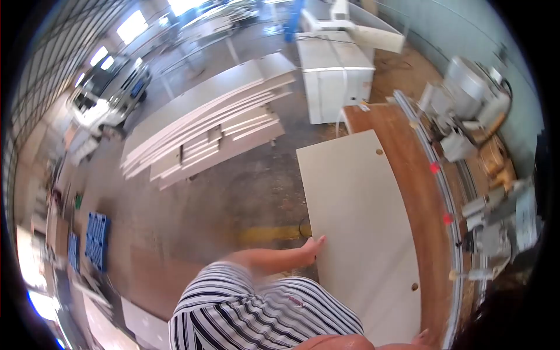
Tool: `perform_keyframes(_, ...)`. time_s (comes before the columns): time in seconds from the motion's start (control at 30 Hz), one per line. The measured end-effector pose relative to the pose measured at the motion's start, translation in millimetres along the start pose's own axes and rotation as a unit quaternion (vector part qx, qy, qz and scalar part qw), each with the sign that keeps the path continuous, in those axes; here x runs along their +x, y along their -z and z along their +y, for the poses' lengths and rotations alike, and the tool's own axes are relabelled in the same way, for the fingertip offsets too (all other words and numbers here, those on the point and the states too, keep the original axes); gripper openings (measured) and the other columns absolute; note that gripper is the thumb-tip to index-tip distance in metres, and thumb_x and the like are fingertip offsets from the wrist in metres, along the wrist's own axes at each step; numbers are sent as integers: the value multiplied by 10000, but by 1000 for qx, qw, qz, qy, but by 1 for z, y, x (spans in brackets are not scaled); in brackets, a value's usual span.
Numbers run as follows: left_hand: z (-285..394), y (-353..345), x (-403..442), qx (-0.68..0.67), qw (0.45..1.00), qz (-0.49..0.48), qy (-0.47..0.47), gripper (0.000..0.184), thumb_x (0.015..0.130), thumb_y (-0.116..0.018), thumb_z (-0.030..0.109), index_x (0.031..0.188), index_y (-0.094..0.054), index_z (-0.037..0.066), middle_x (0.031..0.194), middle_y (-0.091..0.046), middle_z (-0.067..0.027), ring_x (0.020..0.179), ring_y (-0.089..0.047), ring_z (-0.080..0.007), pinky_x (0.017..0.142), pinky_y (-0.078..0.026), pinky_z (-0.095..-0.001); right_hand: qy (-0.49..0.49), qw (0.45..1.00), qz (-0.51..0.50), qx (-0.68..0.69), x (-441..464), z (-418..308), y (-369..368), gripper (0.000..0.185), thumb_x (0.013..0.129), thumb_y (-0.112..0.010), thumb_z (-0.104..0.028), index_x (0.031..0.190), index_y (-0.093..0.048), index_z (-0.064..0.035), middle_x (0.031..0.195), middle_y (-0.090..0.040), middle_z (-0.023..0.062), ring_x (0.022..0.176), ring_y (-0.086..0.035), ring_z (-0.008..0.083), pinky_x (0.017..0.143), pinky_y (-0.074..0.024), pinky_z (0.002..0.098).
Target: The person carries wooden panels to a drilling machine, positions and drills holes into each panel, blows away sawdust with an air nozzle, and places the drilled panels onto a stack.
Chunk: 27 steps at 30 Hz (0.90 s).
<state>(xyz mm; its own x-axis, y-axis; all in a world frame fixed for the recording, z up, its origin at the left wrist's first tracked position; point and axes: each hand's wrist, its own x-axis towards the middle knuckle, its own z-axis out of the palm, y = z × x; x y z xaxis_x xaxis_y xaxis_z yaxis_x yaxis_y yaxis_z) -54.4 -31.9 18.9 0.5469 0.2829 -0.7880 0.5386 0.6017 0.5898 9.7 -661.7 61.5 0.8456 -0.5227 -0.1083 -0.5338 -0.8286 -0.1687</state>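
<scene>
A long pale board (361, 210) with two small round holes near its right edge lies on the brown worktable (431, 233). My left hand (314, 249) grips the board's left edge, thumb on top and the other fingers mostly hidden beneath. At the bottom, only a small part of my right hand (421, 337) shows beside the board's right edge; its grip is hidden. My striped shirt fills the bottom middle.
A metal rail (434, 169) runs along the table's right side, with machinery (461, 99) beyond. Ahead stand a white cabinet (335, 87) and a stack of pale panels (210, 116). A truck (108, 96) and blue pallet (97, 240) are at left.
</scene>
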Motion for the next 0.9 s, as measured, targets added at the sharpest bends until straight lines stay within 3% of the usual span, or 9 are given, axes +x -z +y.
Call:
perform_keyframes(0.07,20,10,-12,-44,998,17,38,444,902,-469,388,1143,-472,14,1042,-564,-112,936,-555,-243,759,-478,-401,13,1000,10,-27,0,-50,13,543,933,-296,-455,1161,-519,-16,1135,-532,209,1012,-534,343,854,-422,383)
perform_keyframes(0.2,21,52,-4,-67,996,55,3,477,889,-490,400,1142,-471,-4,1058,-557,-132,939,-555,-265,765,-476,-390,66,996,28,-50,-17,-137,32,551,931,-290,-463,1122,-535,-7,1089,-544,213,978,-540,354,834,-427,397)
perform_keyframes(0.27,54,63,-30,2,982,182,39,552,877,-507,417,1183,-417,-33,1109,-527,-163,968,-541,-270,769,-475,-393,99,993,38,-55,-34,-187,38,557,930,-287,-466,1103,-543,-3,1066,-550,215,961,-544,359,824,-430,404)
perform_keyframes(0.37,74,125,-12,-46,993,103,36,668,863,-517,426,1297,-245,-2,1256,-408,-181,1152,-423,-297,880,-422,-450,157,984,53,-63,-69,-265,47,567,928,-282,-472,1074,-554,3,1031,-558,218,935,-549,367,809,-434,414)
perform_keyframes(0.5,144,209,-34,-95,987,132,13,663,865,-528,384,1310,-224,-2,1263,-402,-186,1138,-435,-298,850,-441,-440,232,968,70,-68,-134,-381,51,583,926,-276,-479,1035,-570,12,985,-570,221,901,-556,379,789,-439,428)
perform_keyframes(0.57,176,264,-60,-243,968,58,-29,614,871,-536,348,1292,-245,9,1248,-411,-183,1111,-458,-301,827,-460,-439,268,958,77,-71,-169,-439,56,592,925,-273,-483,1016,-577,16,963,-576,223,884,-559,384,779,-442,435)
perform_keyframes(0.73,219,393,-78,-322,935,124,-81,509,890,-518,304,1236,-281,17,1229,-414,-177,1064,-493,-304,821,-472,-457,350,931,72,-77,-247,-570,56,618,922,-265,-492,967,-597,27,905,-591,228,842,-567,398,753,-448,452)
perform_keyframes(0.83,227,457,-63,-406,899,127,-105,435,896,-506,285,1207,-358,18,1180,-471,-160,1061,-502,-297,809,-473,-470,400,910,75,-77,-276,-646,43,636,921,-261,-498,938,-608,34,871,-600,231,816,-572,406,738,-452,462)
perform_keyframes(0.9,240,481,-87,-465,873,76,-123,289,912,-488,224,1132,-456,40,1130,-527,-88,1013,-527,-236,827,-460,-438,429,897,76,-76,-293,-699,31,648,920,-257,-502,919,-616,38,848,-606,232,799,-576,412,728,-454,469)
